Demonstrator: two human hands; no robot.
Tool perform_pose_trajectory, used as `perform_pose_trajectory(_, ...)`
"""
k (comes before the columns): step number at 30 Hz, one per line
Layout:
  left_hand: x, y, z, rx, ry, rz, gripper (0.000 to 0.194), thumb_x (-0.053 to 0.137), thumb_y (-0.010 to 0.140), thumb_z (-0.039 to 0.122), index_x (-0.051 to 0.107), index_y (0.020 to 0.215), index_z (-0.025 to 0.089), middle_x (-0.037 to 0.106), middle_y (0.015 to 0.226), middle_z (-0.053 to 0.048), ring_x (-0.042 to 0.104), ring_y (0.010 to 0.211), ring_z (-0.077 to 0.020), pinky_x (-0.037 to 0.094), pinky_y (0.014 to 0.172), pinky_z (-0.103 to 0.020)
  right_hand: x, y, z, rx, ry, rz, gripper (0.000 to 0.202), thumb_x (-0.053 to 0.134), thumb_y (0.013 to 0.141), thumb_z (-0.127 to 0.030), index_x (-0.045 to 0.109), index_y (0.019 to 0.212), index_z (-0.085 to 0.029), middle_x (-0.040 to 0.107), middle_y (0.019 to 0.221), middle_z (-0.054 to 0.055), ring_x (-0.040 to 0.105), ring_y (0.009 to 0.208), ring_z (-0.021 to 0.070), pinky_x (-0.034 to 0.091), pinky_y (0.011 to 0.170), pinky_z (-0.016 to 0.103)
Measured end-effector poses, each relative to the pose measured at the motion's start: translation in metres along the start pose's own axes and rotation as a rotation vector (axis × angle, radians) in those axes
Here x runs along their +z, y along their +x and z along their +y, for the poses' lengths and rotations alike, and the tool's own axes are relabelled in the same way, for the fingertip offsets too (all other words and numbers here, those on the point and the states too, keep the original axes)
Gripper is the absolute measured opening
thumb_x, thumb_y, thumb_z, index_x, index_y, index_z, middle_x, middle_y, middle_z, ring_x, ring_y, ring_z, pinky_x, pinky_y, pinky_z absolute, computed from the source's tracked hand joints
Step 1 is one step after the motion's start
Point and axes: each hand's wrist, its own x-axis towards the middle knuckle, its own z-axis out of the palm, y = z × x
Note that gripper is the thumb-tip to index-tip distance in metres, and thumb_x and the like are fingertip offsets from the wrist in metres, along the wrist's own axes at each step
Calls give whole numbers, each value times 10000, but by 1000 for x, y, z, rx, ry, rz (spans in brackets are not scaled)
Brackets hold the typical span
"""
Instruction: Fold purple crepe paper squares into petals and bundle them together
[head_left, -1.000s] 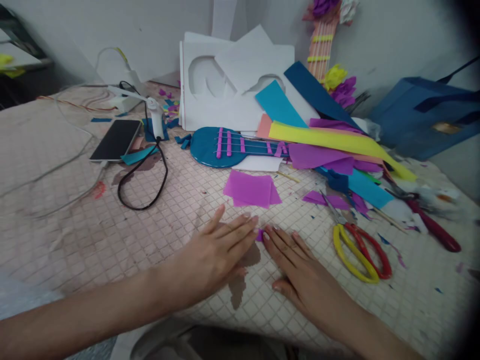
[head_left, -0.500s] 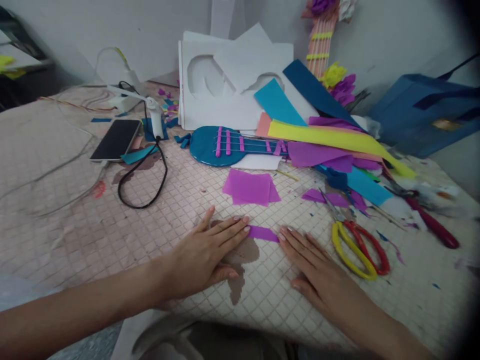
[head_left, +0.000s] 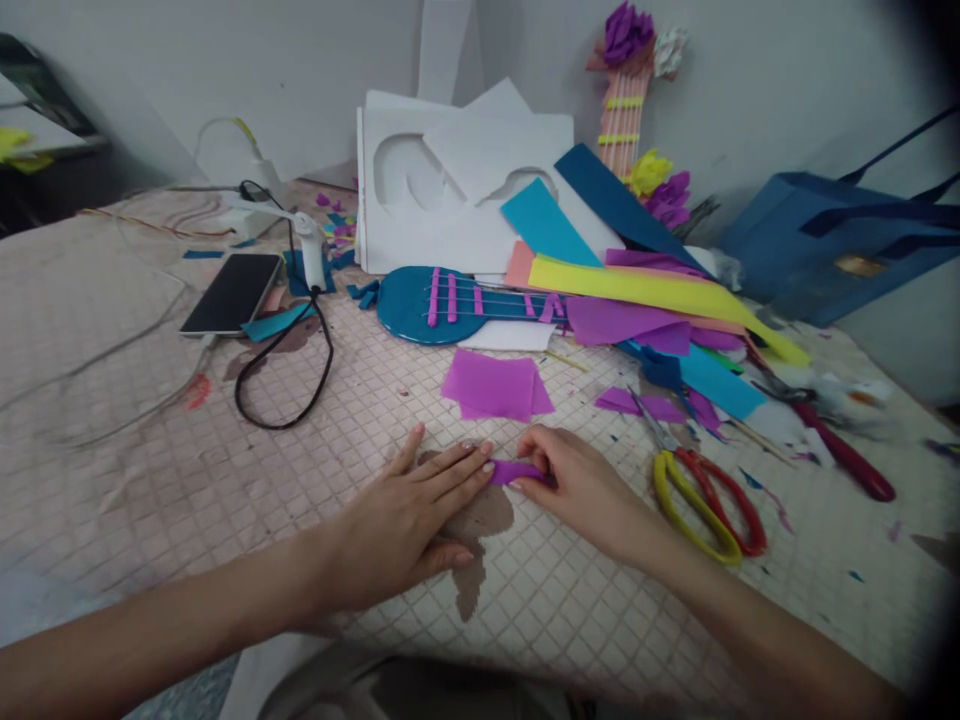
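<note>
Flat on the table, my left hand (head_left: 409,515) presses with fingers stretched on the left end of a narrow purple paper strip (head_left: 510,471). My right hand (head_left: 574,480) pinches the strip's right end between thumb and fingers. Just beyond them lie purple paper pieces (head_left: 495,385), stacked unevenly. Farther back rests a small blue paper-covered guitar (head_left: 424,305) with purple bands and thin strings. Scissors (head_left: 701,495) with one yellow and one red handle lie to the right of my right hand.
White cut-out boards (head_left: 397,225) lean at the wall. Yellow, blue and purple paper strips (head_left: 637,285) pile up at right, near red-handled pliers (head_left: 844,450). At left lie a phone (head_left: 232,293) and a white device with a black strap (head_left: 311,255). A blue bag (head_left: 802,235) stands behind.
My right hand has gone from lying flat beside the strip to pinching its right end. The left hand stays spread on the other end. The view has tilted up slightly.
</note>
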Motion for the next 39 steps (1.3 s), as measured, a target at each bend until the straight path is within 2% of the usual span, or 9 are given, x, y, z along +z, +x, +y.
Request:
perform_pose_trajectory(4,-3,0,-1,-24,-112,52,666,474,933,394,138,1483,224,241,1540,-87,232,1415,-232,11,1157,-530,-3,1,2,-5,37,-23,154,644,752,-155,508,802,-206,563,787,-6,519,757,161,383,650,282)
perform_pose_trajectory(8,-7,9,1,-144,-254,228,597,545,900,345,302,1416,166,459,1409,-112,406,1305,-227,183,1145,-484,0,0,2,-12,119,-6,149,617,758,-122,495,758,-207,558,761,-17,511,722,148,374,632,274)
perform_pose_trajectory(11,-14,22,4,-212,-327,328,515,648,826,350,479,1277,169,591,1221,-91,514,1146,-247,388,1004,-430,2,-6,-1,-51,171,35,174,573,762,-55,490,758,-208,547,751,-23,510,725,145,382,644,273)
perform_pose_trajectory(13,-20,31,7,-237,-357,333,385,680,793,325,577,1135,180,643,1053,-56,562,1019,-238,447,888,-387,1,-12,-3,-97,158,86,192,551,770,-29,482,766,-208,544,781,-16,509,772,155,389,683,287)
perform_pose_trajectory(17,-27,43,14,-230,-452,269,55,626,790,156,642,838,179,641,811,4,584,787,-155,440,707,-263,-4,-20,-3,-112,142,129,184,551,797,-37,478,780,-206,538,791,-10,507,802,165,398,710,303)
perform_pose_trajectory(23,-27,55,20,-195,-550,312,91,593,791,111,654,813,175,648,779,24,568,702,-103,406,639,-207,-14,-27,-1,-73,283,72,18,587,858,-201,574,847,-208,596,822,-6,553,787,147,425,682,271)
perform_pose_trajectory(27,-32,71,23,-134,-603,280,133,551,831,146,680,810,174,665,759,16,568,665,-97,405,614,-203,-24,-33,7,-49,245,130,136,523,893,-202,606,785,-205,605,745,-10,560,719,138,416,635,262)
perform_pose_trajectory(32,-38,109,25,-90,-632,231,143,557,805,160,700,792,157,674,734,-14,560,642,-116,393,568,-213,-39,-44,34,6,191,217,136,509,890,-229,641,855,-219,667,812,0,601,756,154,443,667,276)
perform_pose_trajectory(39,-46,176,10,-71,-815,155,106,610,759,179,682,708,121,617,639,1,512,581,-87,380,541,-193,-64,-71,87,211,0,349,197,464,901,-342,614,850,-224,668,799,10,609,712,172,446,642,298)
